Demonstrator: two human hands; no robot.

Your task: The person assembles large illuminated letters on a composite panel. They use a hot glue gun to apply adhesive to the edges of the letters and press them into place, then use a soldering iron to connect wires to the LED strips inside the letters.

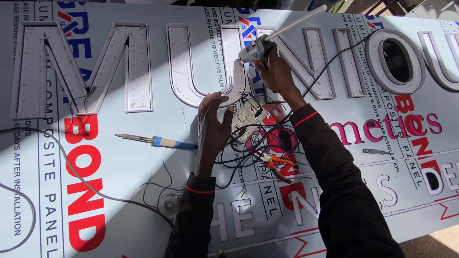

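Observation:
My right hand (276,71) grips a grey glue gun (256,48) with a long white stick poking out its back, nozzle down on the right arm of a U-shaped channel letter (191,71). My left hand (212,125) lies flat with fingers spread, pressing the lower curve of that letter. Both sleeves are black with red-trimmed cuffs. Several white raised channel letters with small lights inside lie in a row on a large printed sign panel (119,162).
A soldering iron with a blue and cream handle (160,141) lies left of my left hand. A white power strip (247,119) with tangled black wires, orange-handled pliers (275,165), a solder spool (169,204) and a grey cable (57,157) rest on the panel.

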